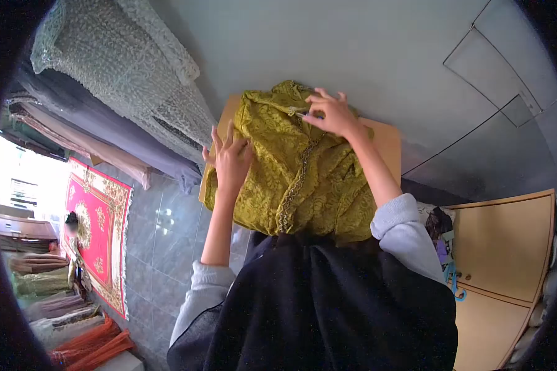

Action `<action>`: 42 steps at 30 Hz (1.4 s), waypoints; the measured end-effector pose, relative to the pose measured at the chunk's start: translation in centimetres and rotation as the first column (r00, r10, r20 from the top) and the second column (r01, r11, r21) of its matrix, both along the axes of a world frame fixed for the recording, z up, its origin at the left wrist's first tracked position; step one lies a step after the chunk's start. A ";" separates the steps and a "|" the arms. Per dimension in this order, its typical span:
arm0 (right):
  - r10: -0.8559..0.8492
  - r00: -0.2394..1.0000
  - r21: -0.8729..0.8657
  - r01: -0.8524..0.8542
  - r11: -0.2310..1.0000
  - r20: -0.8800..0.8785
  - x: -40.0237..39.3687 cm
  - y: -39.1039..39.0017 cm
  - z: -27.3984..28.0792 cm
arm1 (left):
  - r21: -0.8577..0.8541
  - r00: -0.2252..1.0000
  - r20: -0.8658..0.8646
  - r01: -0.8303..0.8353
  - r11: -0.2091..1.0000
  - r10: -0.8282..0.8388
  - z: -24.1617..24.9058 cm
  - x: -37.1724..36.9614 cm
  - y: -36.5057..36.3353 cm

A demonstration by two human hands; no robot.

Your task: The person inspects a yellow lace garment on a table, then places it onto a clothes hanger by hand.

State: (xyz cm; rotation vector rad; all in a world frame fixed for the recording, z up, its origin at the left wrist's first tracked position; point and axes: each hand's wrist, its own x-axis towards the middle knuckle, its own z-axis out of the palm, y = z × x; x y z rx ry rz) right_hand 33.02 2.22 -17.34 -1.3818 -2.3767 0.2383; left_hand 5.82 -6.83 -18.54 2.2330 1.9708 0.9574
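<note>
A dark cloth [328,309] hangs nearest, over the person's front. Beyond it an olive lace garment [303,179] lies on a cardboard board [387,139]. The left hand [230,159] rests flat on it, fingers spread. The right hand [331,114] pinches its beaded collar. Farther off hang grey lace fabrics [124,68].

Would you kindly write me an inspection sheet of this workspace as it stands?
Surface: tan board under the garment.
Job's things: olive lace garment with beaded trim down its middle, lying on the board.
Clutter: dark cloth over the near edge.
Grippers: left hand flat on the garment; right hand pinching its top edge.
Cables: nothing seen.
Surroundings: hanging fabrics, red rug, wooden cabinet.
</note>
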 end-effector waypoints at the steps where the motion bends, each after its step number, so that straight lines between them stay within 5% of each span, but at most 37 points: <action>1: 0.040 0.997 0.083 -0.045 0.996 0.061 -0.6 -1.3 0.0 | -0.038 0.999 -0.046 -0.022 0.999 0.020 0.6 0.1 0.7; 5: 0.037 0.997 0.234 -0.051 0.971 0.061 -1.9 -4.0 -3.3 | 0.003 0.997 -0.078 -0.001 1.000 0.001 -0.7 0.8 4.3; 7: 0.012 0.999 0.300 -0.022 0.954 0.033 -1.6 -5.1 -4.6 | -0.014 0.974 -0.224 0.023 1.000 -0.025 -1.6 1.3 6.0; 10: -0.032 0.999 0.261 0.029 0.965 0.007 -0.9 -5.9 -3.8 | -0.063 0.943 -0.317 0.084 0.994 -0.100 -1.6 1.8 7.8; 12: -0.091 0.987 0.149 0.110 0.983 -0.133 0.1 -5.9 -2.5 | -0.098 0.922 -0.362 0.110 0.989 -0.139 -1.6 1.7 8.4; 15: -0.087 0.951 0.104 0.123 0.987 -0.298 1.6 -5.0 0.0 | 0.065 0.939 -0.291 0.213 0.975 -0.186 -0.6 0.9 8.8; 21: 0.033 0.702 0.005 -0.042 0.999 -0.711 2.4 -4.7 7.8 | 0.216 0.950 -0.213 0.274 0.937 -0.229 5.9 1.4 6.7; 25: 0.104 0.746 0.043 -0.101 0.994 -0.658 1.9 -6.2 12.1 | 0.313 0.910 -0.190 0.411 0.856 -0.367 10.2 2.1 4.7; 32: 0.182 0.840 0.168 -0.110 0.980 -0.511 -0.4 -11.4 17.4 | 0.503 0.925 -0.117 0.369 0.781 -0.362 14.1 -0.3 1.2; 35: 0.008 0.890 0.177 0.082 0.981 -0.457 -0.1 -14.5 17.7 | 0.565 0.943 -0.044 0.297 0.770 -0.331 13.9 -2.8 -0.2; 39: -0.352 0.935 0.215 0.355 0.910 -0.051 0.5 -18.4 15.2 | 0.655 0.933 0.032 0.251 0.713 -0.358 13.9 -7.3 -2.4; 42: -0.325 0.899 0.113 0.370 0.922 -0.293 -1.3 -22.8 13.3 | 0.708 0.916 0.063 0.238 0.665 -0.395 13.9 -10.7 -4.1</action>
